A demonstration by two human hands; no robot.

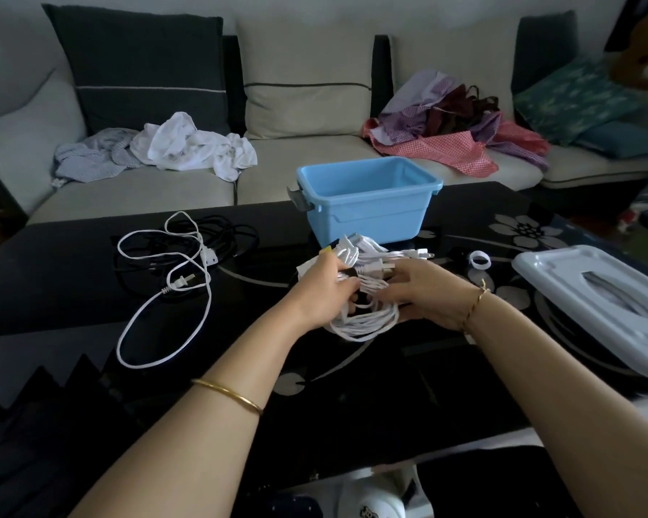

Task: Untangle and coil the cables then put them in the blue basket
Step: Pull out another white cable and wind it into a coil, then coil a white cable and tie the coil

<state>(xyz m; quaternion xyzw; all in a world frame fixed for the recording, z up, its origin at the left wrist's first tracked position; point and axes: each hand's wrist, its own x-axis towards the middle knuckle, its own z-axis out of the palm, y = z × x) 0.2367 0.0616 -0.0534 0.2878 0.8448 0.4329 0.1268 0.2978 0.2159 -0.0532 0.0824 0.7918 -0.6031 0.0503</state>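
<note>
Head cam: both my hands are on the white cable bundle (363, 320), which sits mid-bench, just on the near side of the blue basket (371, 203) at the far edge. My left grip (322, 289) is curled round the bundle's left side, and my right grip (423, 293) has its fingers wrapped over the strands from the right. One loose white cable (165, 293) sprawls toward the left edge of the bench (53, 274), overlapping a black cable (221, 233). A grey lid (595, 304) lies at the right edge.
</note>
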